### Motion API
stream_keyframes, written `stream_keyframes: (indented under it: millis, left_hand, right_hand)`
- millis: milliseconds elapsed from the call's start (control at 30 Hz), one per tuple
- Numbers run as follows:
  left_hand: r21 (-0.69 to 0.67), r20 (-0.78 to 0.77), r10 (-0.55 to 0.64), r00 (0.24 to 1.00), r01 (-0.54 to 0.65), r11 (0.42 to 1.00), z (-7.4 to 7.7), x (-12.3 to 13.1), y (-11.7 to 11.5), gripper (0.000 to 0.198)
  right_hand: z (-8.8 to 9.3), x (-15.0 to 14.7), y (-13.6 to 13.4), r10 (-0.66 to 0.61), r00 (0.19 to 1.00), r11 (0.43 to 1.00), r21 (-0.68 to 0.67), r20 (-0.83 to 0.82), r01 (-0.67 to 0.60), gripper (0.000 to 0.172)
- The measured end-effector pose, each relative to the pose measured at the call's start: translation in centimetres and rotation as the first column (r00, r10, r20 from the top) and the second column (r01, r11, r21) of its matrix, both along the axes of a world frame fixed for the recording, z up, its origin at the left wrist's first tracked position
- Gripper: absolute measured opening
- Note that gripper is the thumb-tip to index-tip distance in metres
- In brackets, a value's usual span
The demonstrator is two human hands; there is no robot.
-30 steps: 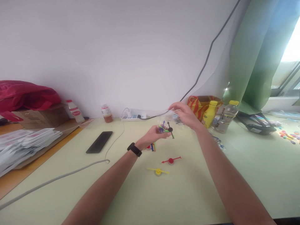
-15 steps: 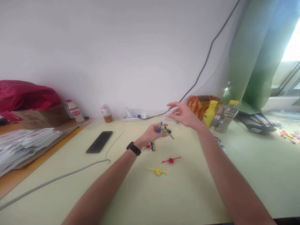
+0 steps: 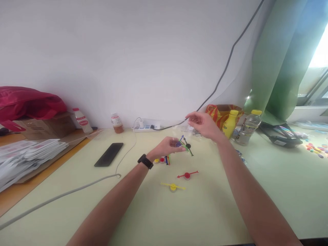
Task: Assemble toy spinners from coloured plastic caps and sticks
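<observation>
My left hand (image 3: 170,147), with a black watch on the wrist, is closed on a small bunch of plastic spinner arrows (image 3: 188,147). Blue, green and black ones stick out past its fingertips. Up and to the right, my right hand (image 3: 202,124) hovers with fingers loosely bent and apart; no held thing shows in it. Thin clear plastic (image 3: 180,130) lies just below and left of its fingers. On the table in front are a red spinner arrow (image 3: 187,176) and a yellow spinner arrow (image 3: 173,187). More spinner parts (image 3: 162,160) lie partly hidden under my left hand.
A black phone (image 3: 109,154), a white cable (image 3: 77,188) and a power strip (image 3: 146,125) are to the left and back. Bottles stand along the wall, including a yellow bottle (image 3: 230,123) beside a striped bag (image 3: 214,112). Stacked packets (image 3: 46,152) lie far left.
The fingers of my right hand have drawn closer together, and the hand has shifted slightly right. The spinner arrows in my left hand have turned and fanned out, showing the black one more fully.
</observation>
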State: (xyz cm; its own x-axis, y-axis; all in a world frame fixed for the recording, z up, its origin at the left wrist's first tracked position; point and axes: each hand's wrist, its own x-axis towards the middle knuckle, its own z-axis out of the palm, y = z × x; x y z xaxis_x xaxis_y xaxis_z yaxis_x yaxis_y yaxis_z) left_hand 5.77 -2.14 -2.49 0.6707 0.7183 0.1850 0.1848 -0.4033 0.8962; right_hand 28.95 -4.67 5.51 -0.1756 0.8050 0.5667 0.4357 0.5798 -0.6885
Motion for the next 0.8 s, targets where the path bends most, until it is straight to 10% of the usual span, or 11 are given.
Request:
stream_keyframes:
  millis: [300, 500, 667, 800]
  left_hand:
    - [-0.068, 0.009, -0.027, 1.000, 0.028, 0.997, 0.2, 0.0, -0.5, 0.050]
    - [-0.195, 0.192, -0.131, 0.972, 0.169, 0.966, 1.2, -0.2, -0.8, 0.043]
    - [-0.251, 0.302, -0.249, 0.920, 0.328, 0.911, 2.2, -0.2, -1.6, 0.034]
    - [-0.282, 0.343, -0.285, 0.895, 0.388, 0.877, 2.4, -0.2, -1.7, 0.034]
  right_hand:
    - [-0.2, -0.4, 0.1, 0.020, 1.000, 1.000, -0.020, 0.011, -0.019, 0.024]
    - [-2.0, 0.3, 1.9, -0.012, 0.897, 0.956, -0.268, -0.442, -0.120, 0.035]
    - [-4.6, -2.4, 2.3, 0.245, 0.796, 0.646, -0.520, -0.553, -0.559, 0.028]
    - [-6.2, -5.4, 2.3, 0.257, 0.732, 0.464, -0.584, -0.631, -0.666, 0.028]
